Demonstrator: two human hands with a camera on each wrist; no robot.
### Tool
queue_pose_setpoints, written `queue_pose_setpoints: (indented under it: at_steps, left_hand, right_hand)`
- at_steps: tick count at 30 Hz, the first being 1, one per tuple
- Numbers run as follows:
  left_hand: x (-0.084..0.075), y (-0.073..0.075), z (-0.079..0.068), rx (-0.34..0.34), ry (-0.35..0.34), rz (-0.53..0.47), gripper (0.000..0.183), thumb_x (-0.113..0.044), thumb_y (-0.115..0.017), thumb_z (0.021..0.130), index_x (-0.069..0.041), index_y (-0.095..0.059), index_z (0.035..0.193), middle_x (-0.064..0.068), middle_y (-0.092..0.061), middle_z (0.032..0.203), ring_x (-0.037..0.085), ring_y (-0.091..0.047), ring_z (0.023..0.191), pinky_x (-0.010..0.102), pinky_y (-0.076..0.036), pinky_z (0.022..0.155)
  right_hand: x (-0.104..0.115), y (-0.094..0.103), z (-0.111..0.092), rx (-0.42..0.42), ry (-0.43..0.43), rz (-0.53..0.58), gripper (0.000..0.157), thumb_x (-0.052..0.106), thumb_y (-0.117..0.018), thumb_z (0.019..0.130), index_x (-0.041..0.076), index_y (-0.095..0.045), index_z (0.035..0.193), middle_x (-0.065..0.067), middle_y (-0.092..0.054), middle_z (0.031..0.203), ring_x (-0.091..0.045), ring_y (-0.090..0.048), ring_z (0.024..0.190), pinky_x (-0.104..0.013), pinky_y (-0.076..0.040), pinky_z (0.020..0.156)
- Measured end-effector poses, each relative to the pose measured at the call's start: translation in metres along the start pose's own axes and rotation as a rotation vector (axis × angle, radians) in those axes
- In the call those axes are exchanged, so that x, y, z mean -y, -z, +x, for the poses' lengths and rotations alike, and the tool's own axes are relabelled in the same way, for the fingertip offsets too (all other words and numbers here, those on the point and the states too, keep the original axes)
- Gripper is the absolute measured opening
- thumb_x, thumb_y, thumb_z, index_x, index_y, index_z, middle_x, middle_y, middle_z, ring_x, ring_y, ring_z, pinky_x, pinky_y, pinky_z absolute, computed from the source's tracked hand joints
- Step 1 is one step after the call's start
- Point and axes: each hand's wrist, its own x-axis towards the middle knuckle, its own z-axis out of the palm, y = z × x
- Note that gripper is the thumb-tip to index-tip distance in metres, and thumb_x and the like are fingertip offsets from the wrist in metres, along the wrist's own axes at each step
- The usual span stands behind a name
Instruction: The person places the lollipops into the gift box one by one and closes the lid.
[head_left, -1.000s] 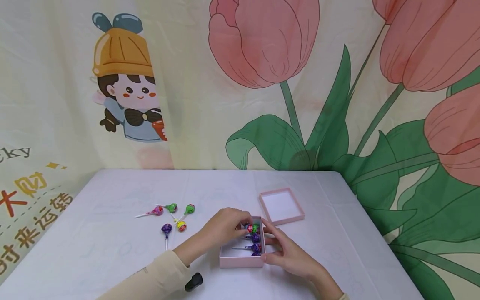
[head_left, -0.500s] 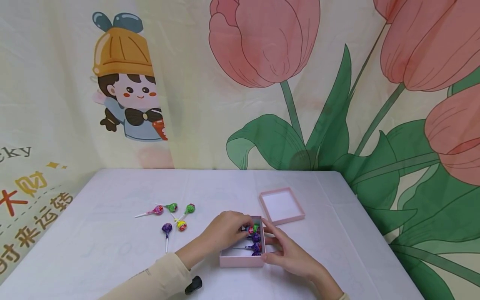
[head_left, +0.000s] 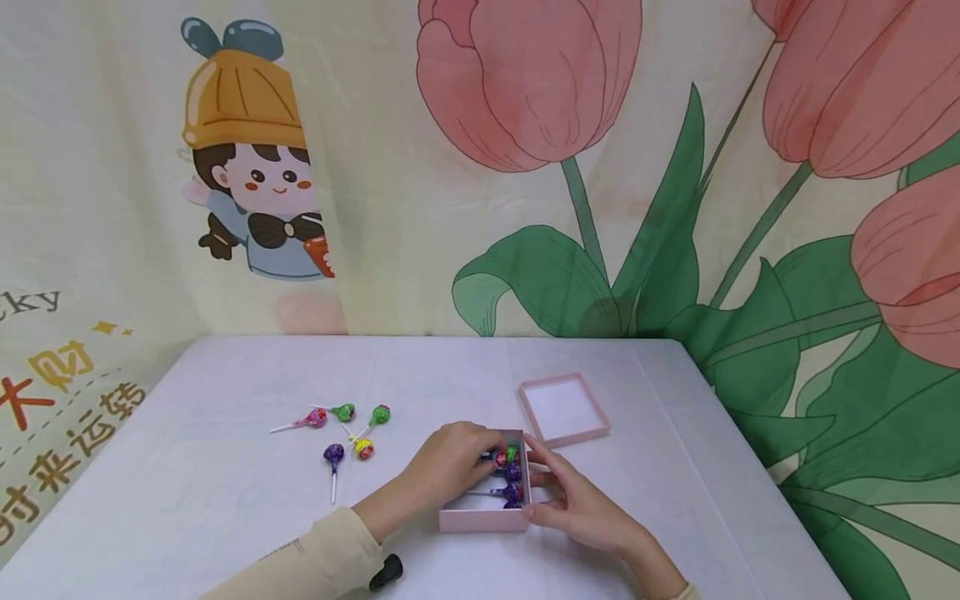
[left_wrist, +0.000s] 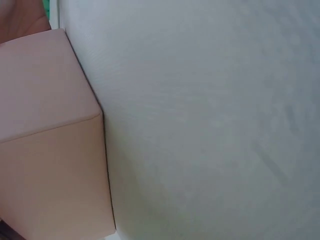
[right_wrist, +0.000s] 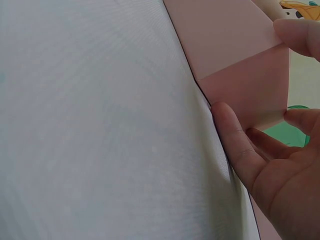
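In the head view, my left hand (head_left: 450, 458) reaches into an open pink box (head_left: 483, 522), its fingers pinching a lollipop with a red and blue wrapper (head_left: 501, 459). Beside that one lie a green lollipop (head_left: 513, 453) and purple ones (head_left: 512, 492), heads toward the right wall. My right hand (head_left: 581, 504) holds the box along its right side, thumb near the front corner and index finger near the back. The right wrist view shows the fingers (right_wrist: 235, 135) against the pink wall. Only part of my left hand (left_wrist: 22, 22) appears above the box in the left wrist view.
Left of the box lie loose lollipops: pink (head_left: 315, 418), two green, yellow (head_left: 363, 449) and purple (head_left: 333, 454). A pink lid (head_left: 564, 410) rests behind the box to the right. A black object (head_left: 387, 573) shows beside my left sleeve (head_left: 315, 554).
My left fingers have shifted slightly within the box around the red and blue lollipop. My right hand, the box and the loose lollipops have stayed in place.
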Motion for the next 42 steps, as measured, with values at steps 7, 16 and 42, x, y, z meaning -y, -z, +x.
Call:
queue_pose_setpoints:
  at_steps: [7, 16, 42]
  left_hand:
    - [-0.0012, -0.0029, -0.0023, -0.017, 0.029, 0.018, 0.018, -0.019, -0.084, 0.093, -0.016, -0.08, 0.111, -0.003, -0.081, 0.105, 0.015, -0.074, 0.095, 0.038, -0.061, 0.085]
    - [-0.0027, -0.0037, -0.0035, -0.03, 0.02, 0.048, 0.016, -0.02, -0.084, 0.093, -0.018, -0.079, 0.108, -0.003, -0.08, 0.103, 0.016, -0.076, 0.096, 0.038, -0.062, 0.086]
    - [-0.0057, -0.0039, -0.0018, 0.017, 0.02, 0.106, 0.017, -0.021, -0.082, 0.095, -0.014, -0.079, 0.11, -0.001, -0.08, 0.101, 0.017, -0.077, 0.095, 0.038, -0.062, 0.085]
  right_hand:
    - [0.0022, -0.0002, 0.0002, 0.006, -0.001, 0.009, 0.089, 0.022, -0.075, 0.1, 0.031, -0.021, 0.17, -0.018, -0.03, 0.169, -0.039, -0.046, 0.148, -0.029, -0.054, 0.104]
    - [0.002, -0.0004, 0.0015, 0.008, -0.009, 0.009, 0.089, 0.024, -0.075, 0.101, 0.029, -0.021, 0.171, -0.019, -0.031, 0.169, -0.039, -0.047, 0.147, -0.033, -0.054, 0.105]
    - [-0.0026, 0.0009, 0.0024, 0.0, -0.014, 0.004, 0.09, 0.023, -0.076, 0.1, 0.034, -0.02, 0.17, -0.015, -0.03, 0.17, -0.037, -0.046, 0.148, -0.03, -0.054, 0.105]
